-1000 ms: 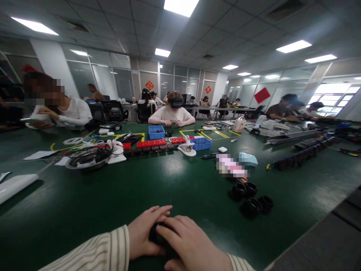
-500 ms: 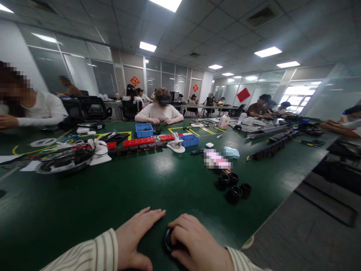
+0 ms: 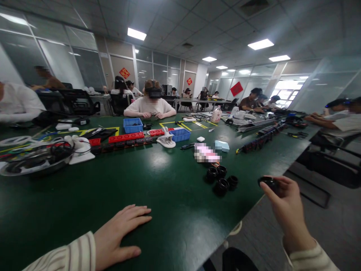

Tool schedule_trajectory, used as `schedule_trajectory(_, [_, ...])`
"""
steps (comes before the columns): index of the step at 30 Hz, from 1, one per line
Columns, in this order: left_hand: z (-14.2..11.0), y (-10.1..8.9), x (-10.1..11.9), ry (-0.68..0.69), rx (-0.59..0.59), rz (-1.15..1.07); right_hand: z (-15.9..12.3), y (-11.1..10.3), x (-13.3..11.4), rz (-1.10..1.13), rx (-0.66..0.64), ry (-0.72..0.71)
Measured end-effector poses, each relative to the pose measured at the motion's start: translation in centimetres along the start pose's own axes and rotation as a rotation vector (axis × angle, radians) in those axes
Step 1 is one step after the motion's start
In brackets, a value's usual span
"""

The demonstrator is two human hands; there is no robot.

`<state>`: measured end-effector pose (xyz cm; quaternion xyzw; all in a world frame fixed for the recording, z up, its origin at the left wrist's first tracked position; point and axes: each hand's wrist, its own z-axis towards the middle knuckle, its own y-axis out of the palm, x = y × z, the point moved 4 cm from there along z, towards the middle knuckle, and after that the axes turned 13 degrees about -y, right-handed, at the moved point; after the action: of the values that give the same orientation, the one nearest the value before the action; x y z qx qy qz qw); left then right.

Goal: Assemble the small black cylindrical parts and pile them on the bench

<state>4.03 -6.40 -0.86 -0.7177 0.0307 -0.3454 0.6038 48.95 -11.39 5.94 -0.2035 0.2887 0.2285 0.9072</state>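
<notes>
My left hand (image 3: 120,233) lies flat on the green table (image 3: 180,210), fingers stretched out and thumb apart, holding nothing. Off to the right, my right hand (image 3: 290,205) is raised near the table's edge. Its thumb and fingers are closed on a black round part (image 3: 269,183), partly hidden by the fingers. Several black ring-shaped parts (image 3: 222,185) stand in a cluster on the table, left of that hand and apart from it. Just behind them lies a blurred pink item (image 3: 207,153), with a light blue packet (image 3: 222,146) close by.
Blue bins (image 3: 133,125), a red strip of sockets (image 3: 126,137) and a white clip (image 3: 166,140) run across the table's middle. A metal bowl of cables (image 3: 34,165) sits at left. A person (image 3: 152,105) works opposite. A chair (image 3: 332,169) stands beyond the right edge.
My right hand has lifted the black round part off the table and carried it far to the right. The left hand stays flat on the table; the view has turned right.
</notes>
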Motion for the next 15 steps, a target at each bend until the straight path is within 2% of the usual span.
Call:
schedule_trajectory(2, [0.0,0.0,-0.1,-0.016,0.006,0.006,0.4,1.1,2.1,0.089,0.081,0.12])
schedule_trajectory(4, [0.0,0.0,-0.2,-0.018,0.011,0.002,0.4,2.8,3.1,0.121,0.038,0.16])
schedule_trajectory(8, [-0.1,0.1,-0.3,-0.021,0.01,0.002,0.0,5.3,3.5,0.104,-0.056,0.065])
schedule_trajectory(12, [-0.1,0.2,-0.4,-0.003,0.035,0.01,-0.6,6.2,4.2,-0.048,-0.213,-0.047])
schedule_trajectory(15, [-0.1,0.4,-0.6,0.006,0.03,0.011,-0.9,6.5,4.8,-0.052,-0.339,-0.044])
